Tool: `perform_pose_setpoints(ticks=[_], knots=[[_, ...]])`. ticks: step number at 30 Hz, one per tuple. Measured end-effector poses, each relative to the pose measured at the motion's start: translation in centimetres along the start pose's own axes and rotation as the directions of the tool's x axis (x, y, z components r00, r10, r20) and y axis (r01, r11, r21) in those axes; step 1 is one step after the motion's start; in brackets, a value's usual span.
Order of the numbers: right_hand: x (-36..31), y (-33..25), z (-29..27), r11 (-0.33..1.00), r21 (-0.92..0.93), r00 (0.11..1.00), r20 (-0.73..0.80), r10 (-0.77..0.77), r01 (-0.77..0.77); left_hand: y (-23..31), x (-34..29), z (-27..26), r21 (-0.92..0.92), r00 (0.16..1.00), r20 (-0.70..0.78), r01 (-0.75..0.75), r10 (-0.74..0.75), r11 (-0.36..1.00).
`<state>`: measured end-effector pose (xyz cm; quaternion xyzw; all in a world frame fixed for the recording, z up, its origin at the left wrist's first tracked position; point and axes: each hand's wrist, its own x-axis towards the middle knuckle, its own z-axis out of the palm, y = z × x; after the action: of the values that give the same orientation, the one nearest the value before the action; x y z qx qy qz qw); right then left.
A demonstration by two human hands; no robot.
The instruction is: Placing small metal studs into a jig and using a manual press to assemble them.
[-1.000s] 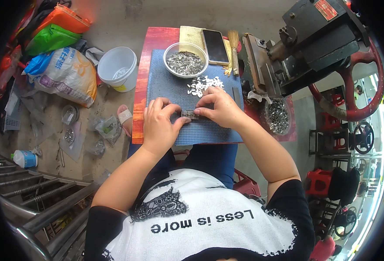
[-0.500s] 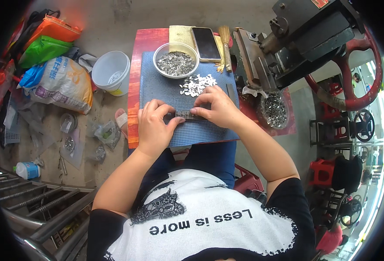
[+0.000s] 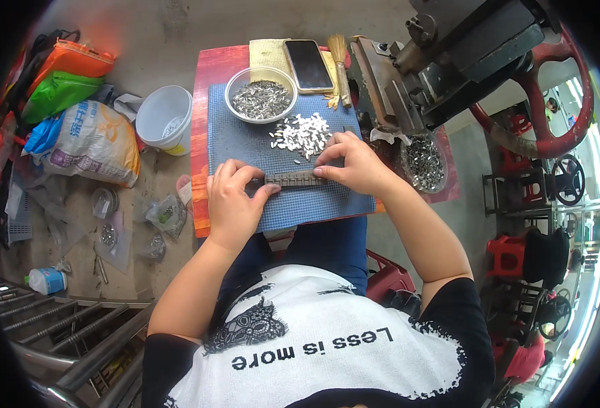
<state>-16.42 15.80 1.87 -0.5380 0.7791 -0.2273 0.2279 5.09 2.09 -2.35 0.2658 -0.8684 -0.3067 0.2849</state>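
Left hand (image 3: 233,200) and right hand (image 3: 352,162) pinch opposite ends of a narrow metal strip (image 3: 295,179), apparently slotted, lying crosswise between them on the blue mat (image 3: 235,139).

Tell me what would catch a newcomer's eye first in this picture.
Probably the two hands at the centre: the left hand and right hand hold a narrow dark metal strip between them on a blue mat. Just beyond lie a loose pile of small silvery metal pieces and a bowl full of them, with a heavy machine with a red handwheel at upper right.
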Motion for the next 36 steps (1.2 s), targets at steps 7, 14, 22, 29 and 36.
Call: perform_pose_setpoints(ticks=[7,14,22,29,36], knots=[[-0.4,0.7,-0.2,0.999,0.026,1.000,0.020,0.018,-0.018,-0.1,0.0,0.0,-0.012,1.000,0.010,-0.004,0.004,1.000],[-0.2,0.1,-1.0,0.999,-0.029,0.998,0.059,0.024,-0.022,0.0,0.0,0.0,-0.010,1.000,0.016,-0.026,0.026,1.000],[0.7,-1.3,-1.7,0.993,-0.119,0.989,0.143,0.022,-0.005,-0.1,0.0,-0.1,-0.025,0.999,0.017,-0.040,0.041,0.999],[1.2,-0.8,-1.9,1.000,0.017,0.999,0.043,0.001,-0.002,-0.3,0.0,-0.2,-0.014,0.998,0.001,-0.066,0.066,0.998],[8.3,-4.2,0.0,0.998,0.050,0.867,-0.498,-0.007,0.037,0.0,0.0,0.0,-0.021,0.999,0.011,-0.045,0.045,0.999]])
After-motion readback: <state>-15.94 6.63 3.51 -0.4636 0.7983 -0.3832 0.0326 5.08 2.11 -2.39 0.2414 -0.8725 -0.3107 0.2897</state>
